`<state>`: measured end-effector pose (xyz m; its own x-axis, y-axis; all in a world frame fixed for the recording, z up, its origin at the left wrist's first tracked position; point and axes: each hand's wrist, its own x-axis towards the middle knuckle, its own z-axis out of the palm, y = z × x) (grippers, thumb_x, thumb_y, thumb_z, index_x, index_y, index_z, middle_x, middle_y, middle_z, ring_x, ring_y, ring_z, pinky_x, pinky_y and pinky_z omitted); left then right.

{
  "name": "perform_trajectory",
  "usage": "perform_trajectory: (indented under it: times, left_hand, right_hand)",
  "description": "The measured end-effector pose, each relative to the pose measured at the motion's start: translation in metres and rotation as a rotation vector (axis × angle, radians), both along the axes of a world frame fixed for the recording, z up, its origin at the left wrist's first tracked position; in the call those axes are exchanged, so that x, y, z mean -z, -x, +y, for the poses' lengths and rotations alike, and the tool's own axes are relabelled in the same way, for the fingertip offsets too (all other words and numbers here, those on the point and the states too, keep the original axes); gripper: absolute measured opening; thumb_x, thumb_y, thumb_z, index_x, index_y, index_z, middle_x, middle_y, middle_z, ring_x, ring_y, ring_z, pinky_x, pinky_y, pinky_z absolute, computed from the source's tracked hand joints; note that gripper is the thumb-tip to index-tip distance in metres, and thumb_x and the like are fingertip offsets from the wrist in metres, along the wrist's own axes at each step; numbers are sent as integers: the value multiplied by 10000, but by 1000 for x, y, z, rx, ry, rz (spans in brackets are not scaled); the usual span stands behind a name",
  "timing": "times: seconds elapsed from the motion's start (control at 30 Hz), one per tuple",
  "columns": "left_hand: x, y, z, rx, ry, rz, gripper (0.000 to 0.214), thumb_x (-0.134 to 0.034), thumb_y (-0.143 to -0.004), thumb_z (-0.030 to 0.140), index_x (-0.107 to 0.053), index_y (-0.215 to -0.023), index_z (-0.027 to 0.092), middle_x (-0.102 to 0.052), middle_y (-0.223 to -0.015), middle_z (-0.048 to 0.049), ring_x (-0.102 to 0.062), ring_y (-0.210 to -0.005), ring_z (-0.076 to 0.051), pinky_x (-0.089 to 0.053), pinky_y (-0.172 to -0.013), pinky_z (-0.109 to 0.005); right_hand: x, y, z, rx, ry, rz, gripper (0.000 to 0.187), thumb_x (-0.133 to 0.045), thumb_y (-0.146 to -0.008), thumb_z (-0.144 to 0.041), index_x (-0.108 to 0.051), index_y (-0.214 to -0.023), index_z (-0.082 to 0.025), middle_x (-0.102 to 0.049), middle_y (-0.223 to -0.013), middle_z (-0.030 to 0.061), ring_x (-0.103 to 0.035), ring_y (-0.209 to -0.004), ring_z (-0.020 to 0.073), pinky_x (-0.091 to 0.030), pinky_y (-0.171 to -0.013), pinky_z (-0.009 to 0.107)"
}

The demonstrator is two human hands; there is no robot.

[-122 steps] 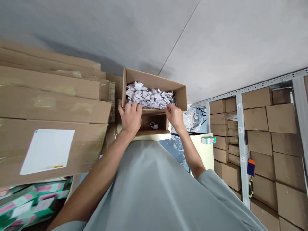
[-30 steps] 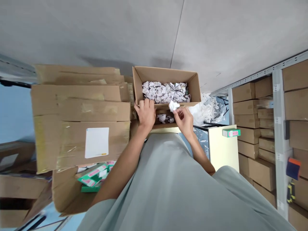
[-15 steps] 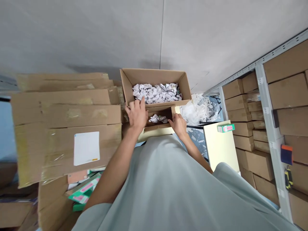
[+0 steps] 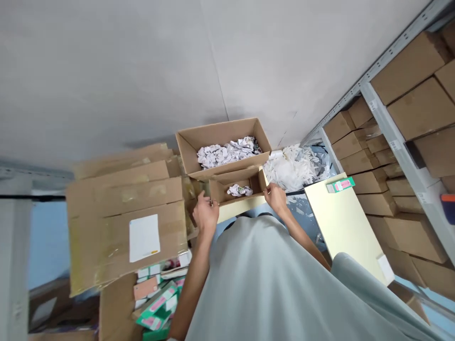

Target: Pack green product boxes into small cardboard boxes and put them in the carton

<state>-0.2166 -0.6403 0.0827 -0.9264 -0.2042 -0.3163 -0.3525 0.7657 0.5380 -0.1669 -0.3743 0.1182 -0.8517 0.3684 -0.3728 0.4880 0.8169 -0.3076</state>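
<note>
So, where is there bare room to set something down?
Bare: the cream surface on the right, between the green box and the white object; the small carton's floor, beside its crumpled paper. Crowded: the left, with stacked cardboard and small packets.

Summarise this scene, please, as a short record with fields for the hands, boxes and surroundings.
Left hand: beside the left end of the small box; contact unclear
Right hand: at the small box's right front corner
Contents: a few paper scraps
Beyond it: large box, open, holding a bigger paper heap
Left side: cardboard stack bearing a white sheet
Right side: green-and-pink carton on a pale panel; shelving with brown boxes
</note>
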Motion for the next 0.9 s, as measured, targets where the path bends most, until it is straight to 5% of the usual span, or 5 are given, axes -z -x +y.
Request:
perform_trajectory:
  times: [0.1,0.2,0.53,0.7,0.9]
  left_hand:
    - [-5,-4,22,39,-31,45,540,-657,-971,263,-681,-1501,159,-862,-1256,-167,-838,-1163,-364,-632,-1112,-510]
    - [-8,-18,70,123,-132,112,508,-682,-946,298,-719,-1434,158,-865,-1203,-144,-850,-1052,-310,-657,-1065,-462]
    - [-14,-121,302,678,-505,38,462,-722,-933,375,-753,-1354,186,-845,-1138,-132,-831,-976,-246,-702,-916,-392]
    - [0,-177,394,850,-484,-110,320,-723,-877,355,-740,-1151,191,-829,-1022,-105,-814,-893,-256,-685,-844,-390]
    - [13,-208,447,1043,-509,-179,360,-712,-860,449,-709,-1137,220,-820,-1030,-81,-803,-903,-261,-675,-821,-377]
  right_hand:
    - [-1,-34,24,100,42,37,160,-632,-1132,-252,-783,-1155,-204,-873,-1164,93,-827,-1078,270,-493,-800,307]
    - [-6,-86,63,240,81,70,137,-655,-1119,-265,-778,-1126,-204,-874,-1130,88,-821,-1049,261,-473,-779,301]
    - [-26,-331,198,844,102,394,141,-619,-1043,-310,-683,-936,-246,-808,-921,43,-755,-838,227,-507,-777,310]
    - [-30,-424,220,1064,26,523,201,-580,-1036,-379,-645,-895,-252,-780,-886,48,-749,-809,228,-543,-791,329]
    - [-7,-471,230,1248,-16,502,207,-554,-1040,-386,-649,-918,-248,-793,-929,64,-762,-819,231,-548,-777,329]
